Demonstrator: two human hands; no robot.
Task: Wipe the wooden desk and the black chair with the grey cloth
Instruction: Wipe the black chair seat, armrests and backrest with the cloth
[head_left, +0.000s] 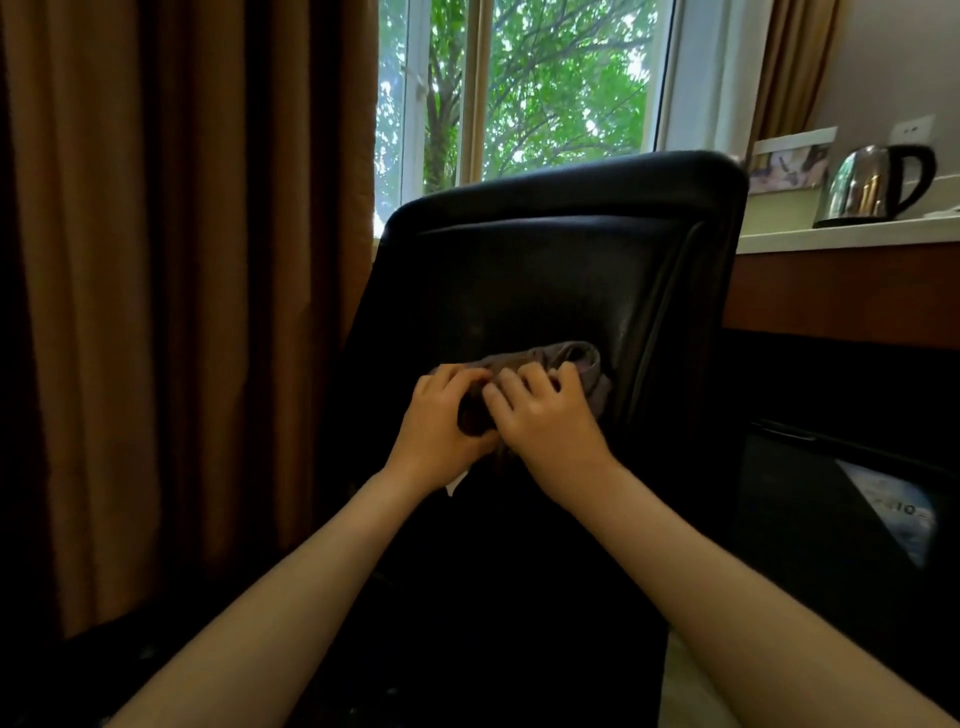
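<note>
Grey cloth (576, 361): bunched into a wad low on the middle of the backrest, mostly covered by both hands; only its upper right fold shows clearly.
Black chair (545, 260): its backrest faces the camera and leans away at the top; the seat and base are lost in shadow.
Left hand (447, 415): fingers curled into the cloth's left end, gripping it against the chair.
Right hand (548, 415): fingers bent over the wad, clutching it and pressing down, knuckles just beside the left hand.
Worktop (831, 241): wooden-fronted with a pale top edge, to the right of the chair and well apart from the cloth.
Step in hand: wiping the chair back, as I read it; whether the worktop has had its turn cannot be told.
Risk, chair: a two-handed push on the backrest could turn or roll the chair away (its base is hidden, so this is a guess), and the stroke would lose pressure.
Risk, cloth: wadded like this it meets only a small patch, so strips of the backrest are likely to be missed.
Risk, worktop: a wide wipe there could knock the kettle.
Kettle (878, 187): steel with a black handle, standing on the worktop with its lid down; contents not visible.
</note>
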